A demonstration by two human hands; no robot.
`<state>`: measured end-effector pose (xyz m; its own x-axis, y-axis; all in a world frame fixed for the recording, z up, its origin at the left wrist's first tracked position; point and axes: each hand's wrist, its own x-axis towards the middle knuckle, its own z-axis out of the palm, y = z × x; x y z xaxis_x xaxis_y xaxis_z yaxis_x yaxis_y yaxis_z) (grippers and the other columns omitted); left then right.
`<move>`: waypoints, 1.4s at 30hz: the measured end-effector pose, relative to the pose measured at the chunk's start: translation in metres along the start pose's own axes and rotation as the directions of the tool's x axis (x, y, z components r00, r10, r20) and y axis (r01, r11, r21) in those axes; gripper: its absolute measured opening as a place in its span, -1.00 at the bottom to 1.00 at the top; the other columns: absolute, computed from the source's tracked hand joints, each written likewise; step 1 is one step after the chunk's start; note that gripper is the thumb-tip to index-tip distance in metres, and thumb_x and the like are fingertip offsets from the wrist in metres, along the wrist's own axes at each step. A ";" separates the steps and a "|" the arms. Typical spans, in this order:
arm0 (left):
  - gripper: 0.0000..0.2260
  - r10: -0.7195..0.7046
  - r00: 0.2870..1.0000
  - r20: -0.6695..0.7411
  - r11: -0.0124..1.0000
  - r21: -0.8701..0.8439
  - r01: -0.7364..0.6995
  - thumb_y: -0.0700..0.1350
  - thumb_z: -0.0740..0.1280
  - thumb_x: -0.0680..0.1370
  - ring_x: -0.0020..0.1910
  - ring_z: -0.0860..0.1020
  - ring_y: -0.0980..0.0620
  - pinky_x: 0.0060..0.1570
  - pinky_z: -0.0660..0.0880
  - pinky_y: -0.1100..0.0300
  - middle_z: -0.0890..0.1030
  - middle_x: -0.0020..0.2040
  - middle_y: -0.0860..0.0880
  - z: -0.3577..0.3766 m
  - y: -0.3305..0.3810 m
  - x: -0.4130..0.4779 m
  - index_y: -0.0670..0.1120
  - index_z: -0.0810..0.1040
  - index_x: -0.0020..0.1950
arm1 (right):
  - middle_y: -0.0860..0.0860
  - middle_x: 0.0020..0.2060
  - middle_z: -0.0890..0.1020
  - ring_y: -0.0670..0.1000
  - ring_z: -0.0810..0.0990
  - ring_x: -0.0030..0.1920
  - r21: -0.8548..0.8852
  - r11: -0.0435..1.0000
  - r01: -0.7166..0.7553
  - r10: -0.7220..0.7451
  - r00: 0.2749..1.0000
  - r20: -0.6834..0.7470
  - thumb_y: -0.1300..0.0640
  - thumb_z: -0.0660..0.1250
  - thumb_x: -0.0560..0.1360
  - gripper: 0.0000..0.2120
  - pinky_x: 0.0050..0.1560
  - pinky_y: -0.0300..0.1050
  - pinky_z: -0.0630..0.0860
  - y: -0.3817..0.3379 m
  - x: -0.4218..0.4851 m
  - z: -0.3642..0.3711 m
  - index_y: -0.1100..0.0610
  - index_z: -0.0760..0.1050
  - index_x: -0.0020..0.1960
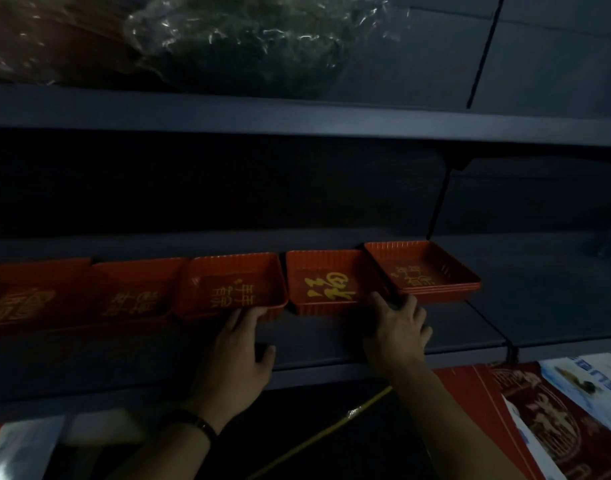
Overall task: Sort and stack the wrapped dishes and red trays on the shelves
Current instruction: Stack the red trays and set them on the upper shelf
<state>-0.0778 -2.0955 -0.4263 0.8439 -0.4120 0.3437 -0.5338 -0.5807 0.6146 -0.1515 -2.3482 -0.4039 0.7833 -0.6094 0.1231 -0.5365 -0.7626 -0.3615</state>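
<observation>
Tray with four gold characters (231, 289) sits on the middle shelf (332, 341), red and ribbed. The straight fingertips of the left hand (241, 344) touch its front rim. That hand's thumb is spread to the side and it clasps nothing.

Just right of this tray stands the large-character tray (321, 285), also red. The right hand (397, 327) reaches its front right corner, with one finger lying over the rim. The light is too dim to tell whether the fingers clasp the rim or only rest on it.

Just beyond the right fingertips, a stack of red trays (422, 268) stands against that tray's right edge, set slightly further back. Left of the left hand, two further red trays (137, 289) continue the row side by side, in deep shadow.

Above both hands, the upper shelf (297, 123) carries a plastic-wrapped bundle (234, 39); its contents are not legible.

A dark wristband (202, 424) circles the left wrist. A yellow cord (332, 431) runs diagonally between the forearms. Right of the right forearm lie red printed cartons (526, 410) and a white-and-blue box (581, 375).
</observation>
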 end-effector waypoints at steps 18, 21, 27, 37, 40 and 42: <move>-0.43 0.058 0.990 0.130 0.995 -0.086 -0.047 -0.01 0.43 0.60 0.37 0.44 0.11 0.31 0.56 -0.04 0.44 0.35 0.22 0.006 0.035 -0.035 0.43 0.31 0.49 | 0.05 0.05 0.59 0.15 0.67 -0.02 0.047 0.956 0.289 -0.287 0.956 -0.054 0.16 0.42 0.50 -0.66 -0.21 -0.06 0.52 0.007 -0.080 -0.011 0.04 0.41 0.22; -0.40 0.057 0.982 0.178 0.993 -0.111 -0.037 0.02 0.43 0.58 0.43 0.43 0.12 0.39 0.51 -0.12 0.41 0.42 0.27 0.013 0.042 -0.038 0.46 0.27 0.49 | 0.03 -0.04 0.67 0.14 0.69 -0.06 -0.002 0.937 0.348 -0.348 0.937 -0.035 0.00 0.35 0.56 -0.78 -0.21 0.00 0.58 0.004 -0.097 -0.018 -0.03 0.46 0.18; -0.67 0.064 0.989 0.131 0.997 -0.040 -0.059 0.17 0.50 0.50 0.29 0.46 0.15 0.38 0.36 -0.19 0.42 0.19 0.32 0.025 0.052 -0.044 0.36 0.46 0.18 | -0.15 0.13 0.69 -0.11 0.66 0.07 0.282 0.854 0.437 -0.483 0.868 0.117 -0.11 0.33 0.54 -0.59 0.05 -0.22 0.58 0.029 -0.109 -0.028 -0.20 0.48 0.39; -0.27 0.039 0.970 0.240 0.992 0.105 -0.066 0.52 0.47 0.27 0.36 0.37 0.17 0.36 0.20 -0.09 0.45 0.34 0.37 0.001 0.052 -0.049 0.42 0.34 0.38 | -0.04 0.31 0.34 0.03 0.61 0.15 0.228 0.931 0.285 -0.279 0.959 -0.057 0.00 0.33 0.66 -0.56 0.13 -0.09 0.62 0.105 -0.072 -0.020 -0.17 0.36 0.51; -0.66 0.074 0.992 0.107 0.997 -0.007 -0.073 0.40 0.50 0.40 0.11 0.53 0.34 0.29 0.37 -0.07 0.64 0.04 0.38 0.007 0.056 -0.053 0.31 0.58 0.07 | -0.10 0.23 0.49 -0.10 0.60 0.12 0.346 0.882 0.320 -0.293 0.947 -0.131 0.05 0.36 0.66 -0.76 0.15 -0.15 0.61 0.100 -0.072 -0.017 -0.09 0.56 0.32; -0.82 0.083 0.997 0.005 0.996 -0.014 -0.083 0.26 0.52 0.48 -0.07 0.55 0.35 0.11 0.43 0.02 0.65 -0.16 0.31 0.010 0.061 -0.057 0.21 0.63 -0.08 | -0.12 0.12 0.57 -0.19 0.60 0.03 0.362 0.865 0.347 -0.283 0.934 -0.219 0.09 0.40 0.64 -0.85 0.04 -0.31 0.57 0.095 -0.073 -0.018 -0.08 0.62 0.18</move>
<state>-0.1592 -2.1147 -0.4150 0.7966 -0.4624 0.3894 -0.6009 -0.5351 0.5937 -0.2658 -2.3801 -0.4311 0.8146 -0.4008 0.4193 -0.0785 -0.7924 -0.6049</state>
